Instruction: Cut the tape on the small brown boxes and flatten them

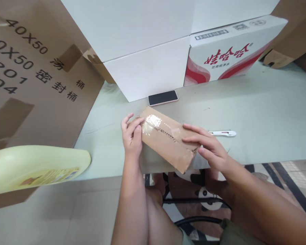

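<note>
A small brown cardboard box (159, 144) lies at a slant near the table's front edge, one corner reaching past it. Clear tape shines on its upper face, and a torn strip runs along the middle seam. My left hand (132, 139) grips the box's left end, fingertips on top and thumb against its side. At the opposite end, my right hand (213, 148) holds the box with fingers over the top and the thumb by the right corner. A white utility knife (225, 133) rests just beyond my right hand, partly covered by it. The box's underside is hidden.
A phone (163, 98) lies behind the box on the pale green table (265, 112). White cartons (148, 68) and a red-and-white carton (224, 58) stand at the back. On the left are a large brown carton (48, 112) and a yellow bottle (40, 163).
</note>
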Available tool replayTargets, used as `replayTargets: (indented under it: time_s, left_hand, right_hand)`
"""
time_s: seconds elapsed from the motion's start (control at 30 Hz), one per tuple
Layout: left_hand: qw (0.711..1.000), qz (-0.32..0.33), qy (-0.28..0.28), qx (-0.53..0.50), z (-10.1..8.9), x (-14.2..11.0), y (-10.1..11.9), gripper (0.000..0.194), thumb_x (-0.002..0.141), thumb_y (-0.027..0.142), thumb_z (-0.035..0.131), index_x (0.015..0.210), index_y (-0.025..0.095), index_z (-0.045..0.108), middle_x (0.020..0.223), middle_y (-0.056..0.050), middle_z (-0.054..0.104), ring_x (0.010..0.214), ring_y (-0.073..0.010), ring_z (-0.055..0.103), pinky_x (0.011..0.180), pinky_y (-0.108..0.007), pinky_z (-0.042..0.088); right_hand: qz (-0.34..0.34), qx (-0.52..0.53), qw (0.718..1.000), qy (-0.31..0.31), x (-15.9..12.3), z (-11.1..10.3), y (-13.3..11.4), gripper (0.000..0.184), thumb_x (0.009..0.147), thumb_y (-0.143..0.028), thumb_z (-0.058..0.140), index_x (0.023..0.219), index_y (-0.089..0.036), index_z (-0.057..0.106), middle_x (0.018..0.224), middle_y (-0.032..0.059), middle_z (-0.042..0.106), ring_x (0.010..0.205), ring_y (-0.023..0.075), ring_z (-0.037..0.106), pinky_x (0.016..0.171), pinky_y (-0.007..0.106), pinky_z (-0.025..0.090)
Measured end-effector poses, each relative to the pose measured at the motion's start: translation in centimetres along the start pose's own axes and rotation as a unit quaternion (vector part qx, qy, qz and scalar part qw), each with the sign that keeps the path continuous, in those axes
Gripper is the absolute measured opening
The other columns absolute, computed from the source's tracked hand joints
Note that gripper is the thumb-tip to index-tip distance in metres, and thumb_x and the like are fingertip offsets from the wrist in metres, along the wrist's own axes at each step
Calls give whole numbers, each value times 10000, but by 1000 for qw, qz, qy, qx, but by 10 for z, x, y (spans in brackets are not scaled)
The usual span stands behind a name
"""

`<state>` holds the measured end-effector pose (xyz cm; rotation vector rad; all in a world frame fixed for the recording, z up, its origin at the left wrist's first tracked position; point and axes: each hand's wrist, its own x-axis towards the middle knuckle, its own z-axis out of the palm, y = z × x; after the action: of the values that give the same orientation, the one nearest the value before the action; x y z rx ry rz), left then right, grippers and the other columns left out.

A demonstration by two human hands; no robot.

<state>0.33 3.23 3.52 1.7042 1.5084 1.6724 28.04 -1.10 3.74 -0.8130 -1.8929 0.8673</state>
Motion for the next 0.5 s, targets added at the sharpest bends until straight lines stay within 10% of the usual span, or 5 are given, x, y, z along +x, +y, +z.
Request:
replayTargets:
  time_s: [0.23, 0.37, 0.5]
  left_hand:
    - [998, -51, 31, -13, -8, 2, -3, 232, 845, 361, 631, 899, 220, 807, 1217, -107, 618, 1238, -268, 564, 1087, -405, 435]
    - [982, -127, 122, -64, -11, 7, -2, 213, 762, 300, 606, 829, 201, 782, 1112, -88, 679, 1182, -258, 595, 1093, -380, 418]
    - [962, -184, 173, -100, -16, 12, -4, 246, 774, 326, 550, 867, 196, 737, 989, -50, 715, 1047, -224, 635, 979, -340, 479]
  right_hand:
    - [153, 26, 976, 151, -2, 7, 16, 433, 998, -550, 446, 1318, -280, 556, 1306, 109, 637, 1135, 267, 639, 925, 453, 558]
    - [254, 94, 959, 83, -3, 5, 25, 501, 997, -625, 372, 1100, -231, 665, 1053, 95, 717, 969, 257, 685, 850, 457, 578]
    - [187, 247, 949, 63, -3, 5, 17, 511, 925, -681, 510, 1276, -314, 566, 1377, 85, 625, 1204, 274, 654, 1047, 496, 522]
